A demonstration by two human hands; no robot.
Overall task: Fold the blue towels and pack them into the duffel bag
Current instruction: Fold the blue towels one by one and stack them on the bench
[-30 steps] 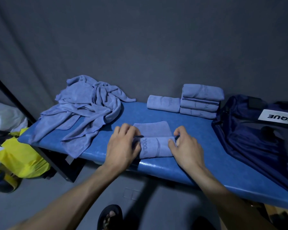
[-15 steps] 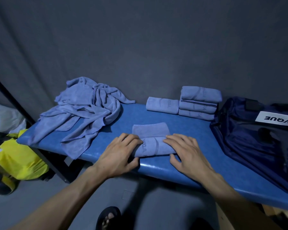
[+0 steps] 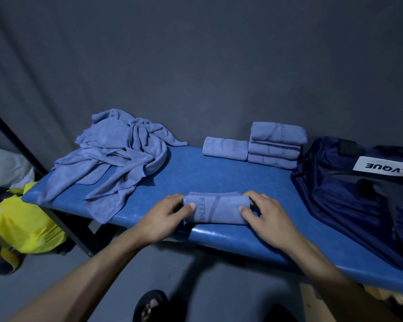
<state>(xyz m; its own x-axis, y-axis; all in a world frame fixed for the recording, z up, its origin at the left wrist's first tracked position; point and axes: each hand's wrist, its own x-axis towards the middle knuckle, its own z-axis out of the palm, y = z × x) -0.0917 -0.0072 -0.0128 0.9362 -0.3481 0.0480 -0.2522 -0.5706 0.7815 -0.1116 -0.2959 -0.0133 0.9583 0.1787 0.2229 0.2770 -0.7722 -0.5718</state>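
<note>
A folded blue towel (image 3: pixel 216 209) with dark lettering lies near the front edge of the blue table (image 3: pixel 219 173). My left hand (image 3: pixel 165 217) grips its left end, thumb on top and fingers curled behind. My right hand (image 3: pixel 265 216) grips its right end the same way. A heap of unfolded blue towels (image 3: pixel 116 154) sprawls at the table's left. One folded towel (image 3: pixel 225 148) and a stack of three folded towels (image 3: pixel 276 145) stand at the back. The dark blue duffel bag (image 3: pixel 358 194) lies open at the right.
A grey wall closes off the back. A yellow bag (image 3: pixel 21 221) and a black slanted bar (image 3: pixel 16 140) are at the left, below table level. My sandalled foot (image 3: pixel 149 305) shows on the grey floor under the table's front edge.
The towel's far half has been folded over, leaving a compact bundle. Both hands shifted from pressing on top of it to gripping its two ends.
</note>
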